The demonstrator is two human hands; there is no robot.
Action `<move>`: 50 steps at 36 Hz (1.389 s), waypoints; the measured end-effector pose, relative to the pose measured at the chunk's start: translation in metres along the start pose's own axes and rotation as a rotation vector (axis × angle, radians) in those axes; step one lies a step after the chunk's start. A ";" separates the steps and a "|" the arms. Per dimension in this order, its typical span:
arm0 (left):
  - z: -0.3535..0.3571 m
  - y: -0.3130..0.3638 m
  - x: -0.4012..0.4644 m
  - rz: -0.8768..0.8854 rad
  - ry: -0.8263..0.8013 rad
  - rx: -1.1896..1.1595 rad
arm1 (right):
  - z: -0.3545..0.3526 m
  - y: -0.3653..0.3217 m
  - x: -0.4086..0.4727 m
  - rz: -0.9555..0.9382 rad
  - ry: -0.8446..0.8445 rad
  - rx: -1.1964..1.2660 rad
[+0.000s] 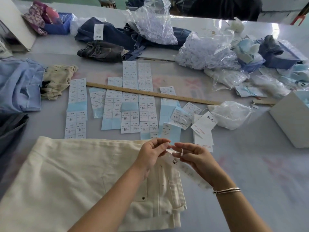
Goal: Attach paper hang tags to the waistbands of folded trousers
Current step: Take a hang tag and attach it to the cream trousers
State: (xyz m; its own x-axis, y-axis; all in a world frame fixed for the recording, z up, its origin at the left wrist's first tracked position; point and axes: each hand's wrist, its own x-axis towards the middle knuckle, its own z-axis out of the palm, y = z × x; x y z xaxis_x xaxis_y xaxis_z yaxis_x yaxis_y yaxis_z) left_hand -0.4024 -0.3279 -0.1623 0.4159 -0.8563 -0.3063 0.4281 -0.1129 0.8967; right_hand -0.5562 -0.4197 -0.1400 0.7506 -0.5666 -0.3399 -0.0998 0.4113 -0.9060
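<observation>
Over the near edge of the counter (250, 164) we see both hands meeting above the folded cream trousers (75, 178). Our left hand (151, 154) pinches something small between thumb and fingertips; what it is we cannot make out, since motion blur smears it. Our right hand (192, 155) curls its fingers around a white loop or fastener, and a paper hang tag (185, 169) dangles beneath it, blurred, its print unreadable and its lower end lost behind the right wrist. The tag's long axis slants from the fingertips down toward the lower right.

The trousers lie flat with their long axis running left to right, waistband end at the right beneath the hands; their left and bottom parts are cut off by the picture's edge. Beyond them sheets of size stickers (130, 104) lie in rows, crossed by a wooden ruler (150, 93). A stack of loose hang tags (203, 129) sits just beyond the right hand. Bare counter shows to the right of the trousers, bounded farther right by a white box (291, 118).
</observation>
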 end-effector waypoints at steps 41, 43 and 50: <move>-0.021 -0.031 -0.005 -0.050 0.131 0.285 | -0.021 0.057 0.021 0.210 0.478 -0.795; -0.020 -0.031 -0.005 -0.055 0.124 0.284 | -0.021 0.056 0.022 0.261 0.419 -0.862; -0.022 -0.032 -0.003 -0.053 0.132 0.289 | 0.001 0.038 -0.006 -0.020 -0.027 -1.246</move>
State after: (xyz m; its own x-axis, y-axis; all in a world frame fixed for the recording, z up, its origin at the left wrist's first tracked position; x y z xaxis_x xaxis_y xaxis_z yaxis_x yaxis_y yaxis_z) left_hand -0.3998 -0.3104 -0.1965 0.5076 -0.7749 -0.3767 0.2142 -0.3101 0.9263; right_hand -0.5636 -0.4001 -0.1726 0.7712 -0.5436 -0.3313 -0.6277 -0.5625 -0.5381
